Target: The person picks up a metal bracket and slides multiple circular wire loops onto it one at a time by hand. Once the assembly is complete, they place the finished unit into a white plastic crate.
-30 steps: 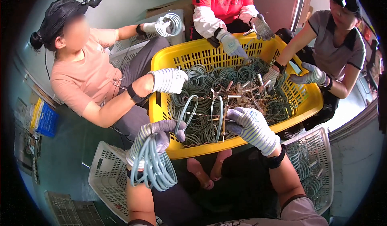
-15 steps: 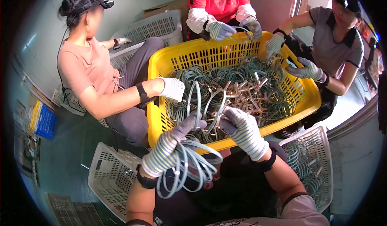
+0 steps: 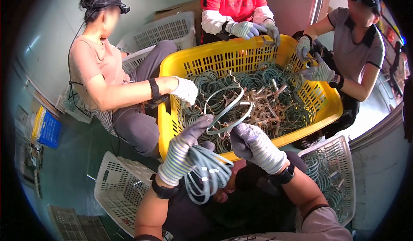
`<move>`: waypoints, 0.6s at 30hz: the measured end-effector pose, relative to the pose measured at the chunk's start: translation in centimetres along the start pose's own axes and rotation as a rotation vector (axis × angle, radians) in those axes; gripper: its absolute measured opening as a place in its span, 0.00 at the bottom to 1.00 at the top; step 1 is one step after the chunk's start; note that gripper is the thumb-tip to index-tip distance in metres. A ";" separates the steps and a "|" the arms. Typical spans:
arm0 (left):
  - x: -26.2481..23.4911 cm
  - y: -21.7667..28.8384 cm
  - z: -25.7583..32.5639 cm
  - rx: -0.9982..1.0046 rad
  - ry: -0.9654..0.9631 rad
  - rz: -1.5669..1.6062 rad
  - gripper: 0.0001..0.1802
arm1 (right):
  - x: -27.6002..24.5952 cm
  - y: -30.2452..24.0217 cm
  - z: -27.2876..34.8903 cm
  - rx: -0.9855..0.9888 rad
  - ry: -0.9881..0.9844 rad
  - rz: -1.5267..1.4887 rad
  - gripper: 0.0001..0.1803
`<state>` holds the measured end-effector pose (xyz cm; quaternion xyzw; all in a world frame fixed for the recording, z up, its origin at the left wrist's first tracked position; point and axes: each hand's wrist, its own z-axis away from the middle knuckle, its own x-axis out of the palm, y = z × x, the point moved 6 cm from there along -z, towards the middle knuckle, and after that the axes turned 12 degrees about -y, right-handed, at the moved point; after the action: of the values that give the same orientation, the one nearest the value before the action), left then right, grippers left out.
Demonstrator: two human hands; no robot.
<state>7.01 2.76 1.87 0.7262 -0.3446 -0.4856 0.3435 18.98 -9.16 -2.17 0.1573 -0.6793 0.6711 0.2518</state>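
While both hands [image 3: 223,144] grip one green ring [image 3: 226,107], bundle [image 3: 206,172] now hangs off left wrist, raised.

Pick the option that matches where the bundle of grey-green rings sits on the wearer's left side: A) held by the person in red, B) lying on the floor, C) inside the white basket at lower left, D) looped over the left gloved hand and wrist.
D: the bundle of rings hangs looped around the left hand at the wrist, in front of the yellow crate, while the right hand holds a single ring.
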 end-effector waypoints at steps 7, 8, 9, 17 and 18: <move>-2.1 -2.0 0.9 0.049 0.221 0.613 0.29 | -0.9 -0.3 -0.4 -0.075 0.043 0.051 0.16; -2.2 -2.6 1.1 0.134 0.138 0.984 0.30 | -0.8 -0.3 -0.4 -0.073 0.037 0.011 0.17; -2.4 -2.4 0.7 0.163 0.080 0.878 0.35 | -0.2 -0.6 -0.3 -0.027 0.002 0.041 0.21; -1.5 -2.3 0.0 -0.009 0.194 0.282 0.32 | 0.3 0.8 -0.2 0.069 0.008 -0.081 0.24; -0.9 -2.6 0.3 -0.024 0.177 0.336 0.29 | 0.3 0.8 -0.3 0.070 0.007 -0.082 0.24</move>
<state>6.86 4.86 0.02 0.6943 -0.4237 -0.3596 0.4573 18.34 -8.76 -2.73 0.1916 -0.6474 0.6841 0.2758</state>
